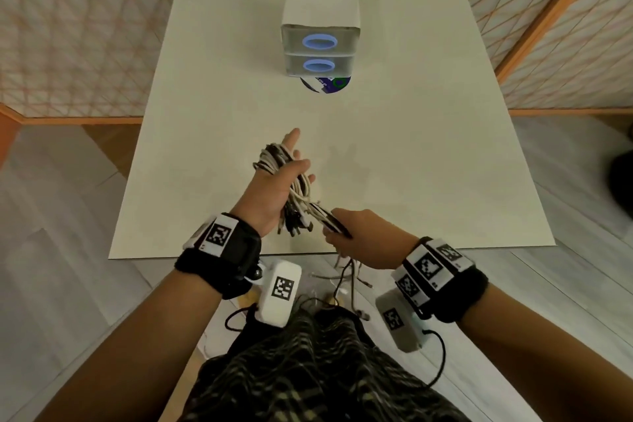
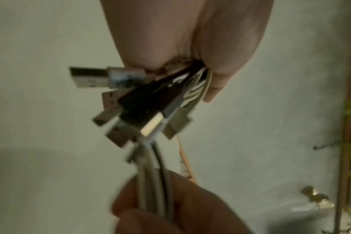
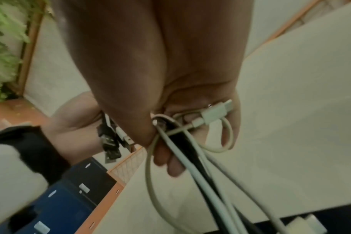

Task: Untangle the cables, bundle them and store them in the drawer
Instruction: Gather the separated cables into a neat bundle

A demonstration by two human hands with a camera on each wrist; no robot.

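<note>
Cables (image 1: 297,190): mixed white and black bundle, held above the near part of the counter (image 1: 411,147). Coiled portion wrapped round the left hand (image 1: 274,195), thumb clenched over it, one finger pointing forward; USB plugs (image 2: 118,101) fan out below the palm. Loose ends run to the right hand (image 1: 356,236), fingers curled round several strands; tails hang past the near counter edge.
Drawer unit (image 1: 320,14): white, two stacked translucent drawers with blue oval handles, both closed, at the far middle of the counter, well apart from the hands.
Disc (image 1: 327,86): dark printed, partly under the unit's front.
Counter: pale, matte, bare between hands and unit.
Surroundings: orange-framed lattice screens (image 1: 68,44) left, right and behind; grey plank floor (image 1: 51,216) on both sides.
</note>
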